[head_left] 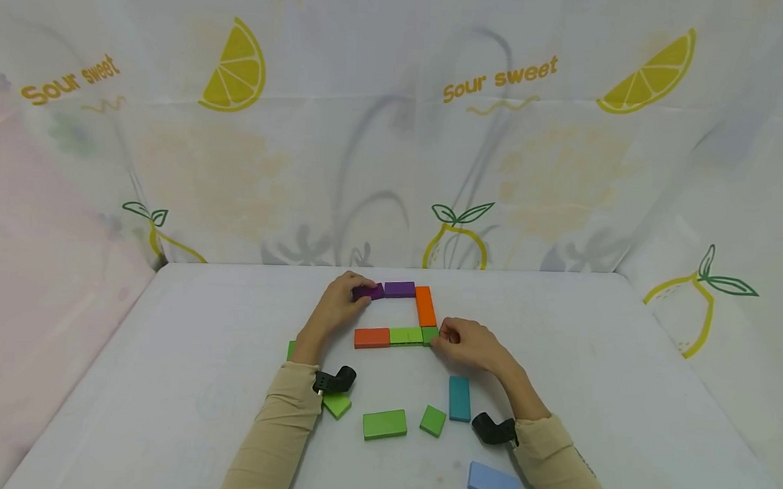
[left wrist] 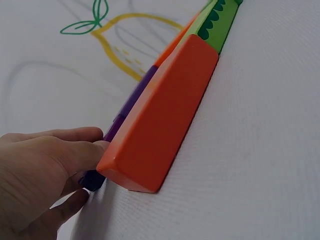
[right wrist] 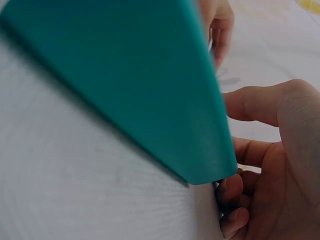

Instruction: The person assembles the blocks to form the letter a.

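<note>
My left hand (head_left: pixel 339 304) pinches a dark purple block (head_left: pixel 372 292) at the far left of the block outline, its right end by a violet block (head_left: pixel 399 289). An upright-running orange block (head_left: pixel 426 306) joins that row to a lower row: a red-orange block (head_left: pixel 372 338), a light green block (head_left: pixel 405 336) and a small green block (head_left: pixel 430 336). The fingertips of my right hand (head_left: pixel 472 344) touch the small green block's right side, other fingers curled. In the left wrist view the red-orange block (left wrist: pixel 160 115) partly hides the purple one.
Nearer me lie a teal block (head_left: pixel 459 399), a small green block (head_left: pixel 433 421), a larger green block (head_left: pixel 384 425), a light blue block (head_left: pixel 494 483) and a lime block (head_left: pixel 337 404). Another green piece (head_left: pixel 291 350) is partly behind my left wrist. Printed cloth hangs behind the table.
</note>
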Tool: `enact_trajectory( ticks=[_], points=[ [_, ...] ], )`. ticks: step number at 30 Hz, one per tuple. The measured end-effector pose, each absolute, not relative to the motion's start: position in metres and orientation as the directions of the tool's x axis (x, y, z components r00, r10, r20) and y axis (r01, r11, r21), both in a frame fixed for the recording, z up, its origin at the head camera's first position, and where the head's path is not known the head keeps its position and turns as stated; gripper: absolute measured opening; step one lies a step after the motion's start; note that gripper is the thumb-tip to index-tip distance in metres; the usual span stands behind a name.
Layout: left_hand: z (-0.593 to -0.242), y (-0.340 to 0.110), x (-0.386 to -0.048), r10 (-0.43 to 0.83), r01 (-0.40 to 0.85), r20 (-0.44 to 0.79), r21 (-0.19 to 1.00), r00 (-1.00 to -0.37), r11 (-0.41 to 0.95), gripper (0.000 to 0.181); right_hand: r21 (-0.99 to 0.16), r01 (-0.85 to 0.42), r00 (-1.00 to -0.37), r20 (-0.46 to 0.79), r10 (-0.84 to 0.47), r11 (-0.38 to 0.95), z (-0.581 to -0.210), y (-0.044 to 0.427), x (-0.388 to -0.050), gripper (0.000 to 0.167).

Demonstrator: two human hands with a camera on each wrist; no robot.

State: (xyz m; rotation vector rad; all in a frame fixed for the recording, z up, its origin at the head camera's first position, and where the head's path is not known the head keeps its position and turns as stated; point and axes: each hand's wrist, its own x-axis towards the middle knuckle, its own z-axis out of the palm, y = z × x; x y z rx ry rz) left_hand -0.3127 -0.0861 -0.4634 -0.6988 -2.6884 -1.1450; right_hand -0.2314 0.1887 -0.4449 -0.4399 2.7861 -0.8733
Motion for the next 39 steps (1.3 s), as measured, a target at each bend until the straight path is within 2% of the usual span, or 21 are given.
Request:
enact_trajectory(
  ticks=[39],
  points=[
    [-0.4642, -0.0862, -0.3125, 0.372, 0.477, 0.303, 0.634, -0.877, 0.609, 0.025, -0.598, -0.224, -0.937, -0.085, -0.339, 0.770, -0.4467, 0.1912, -0.2328, 0.021]
  ],
)
